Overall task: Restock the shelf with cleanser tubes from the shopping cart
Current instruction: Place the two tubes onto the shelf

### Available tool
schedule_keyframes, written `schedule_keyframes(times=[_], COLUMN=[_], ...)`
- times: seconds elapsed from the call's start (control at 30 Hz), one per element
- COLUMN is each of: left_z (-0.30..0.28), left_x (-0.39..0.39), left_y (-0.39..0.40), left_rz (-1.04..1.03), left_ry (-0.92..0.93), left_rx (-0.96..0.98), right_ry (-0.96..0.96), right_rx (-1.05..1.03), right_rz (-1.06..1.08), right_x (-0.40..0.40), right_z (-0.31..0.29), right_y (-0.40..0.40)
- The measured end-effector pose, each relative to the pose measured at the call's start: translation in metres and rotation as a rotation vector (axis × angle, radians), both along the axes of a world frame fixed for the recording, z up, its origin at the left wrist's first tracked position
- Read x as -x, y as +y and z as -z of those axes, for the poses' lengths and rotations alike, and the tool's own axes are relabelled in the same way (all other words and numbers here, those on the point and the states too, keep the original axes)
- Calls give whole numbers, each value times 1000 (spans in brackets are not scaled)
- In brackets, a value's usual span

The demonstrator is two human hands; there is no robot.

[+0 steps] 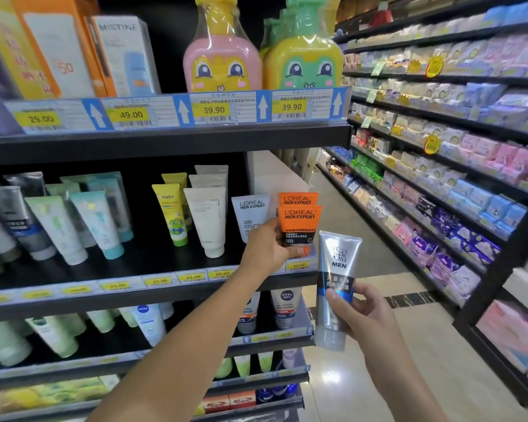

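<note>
My left hand (267, 246) gripped the upright orange tube (299, 228) at the shelf (165, 295) edge, while my right-hand fingers (337, 301) clasped the upright silver tube (336, 287) just right of it.

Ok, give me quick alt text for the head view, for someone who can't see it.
The left hand grips an orange cleanser tube at the right end of a store shelf, while the right hand holds a silver tube upright beside it.

2 bare forearms, no sleeves in view, left hand (267, 249), right hand (361, 316), no rings
</note>
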State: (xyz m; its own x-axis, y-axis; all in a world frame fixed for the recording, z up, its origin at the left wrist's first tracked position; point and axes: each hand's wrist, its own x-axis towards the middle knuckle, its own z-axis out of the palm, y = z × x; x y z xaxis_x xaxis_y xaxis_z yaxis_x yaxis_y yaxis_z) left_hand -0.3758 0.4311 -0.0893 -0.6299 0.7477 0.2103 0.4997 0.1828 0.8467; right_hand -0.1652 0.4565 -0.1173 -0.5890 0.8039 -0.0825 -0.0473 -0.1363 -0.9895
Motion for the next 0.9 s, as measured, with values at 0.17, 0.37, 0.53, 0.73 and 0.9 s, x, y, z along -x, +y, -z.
schedule_keyframes(times=[0.17, 0.37, 0.53, 0.73, 0.9], left_z=[-7, 0, 34, 50, 60], left_x=[-3, 1, 35, 98, 155], left_y=[-7, -54, -138, -242, -335], left_rz=[7, -196, -271, -385, -483], left_ry=[18, 293, 902, 1102, 1074], left_rx=[74, 230, 164, 229, 345], right_ry=[8, 17, 23, 27, 38], right_rx=[1, -13, -38, -138, -140], right_rz=[-18, -48, -142, -261, -270], right_x=[-2, 4, 36, 103, 160], right_z=[0, -2, -7, -17, -25], right_y=[3, -4, -38, -106, -174])
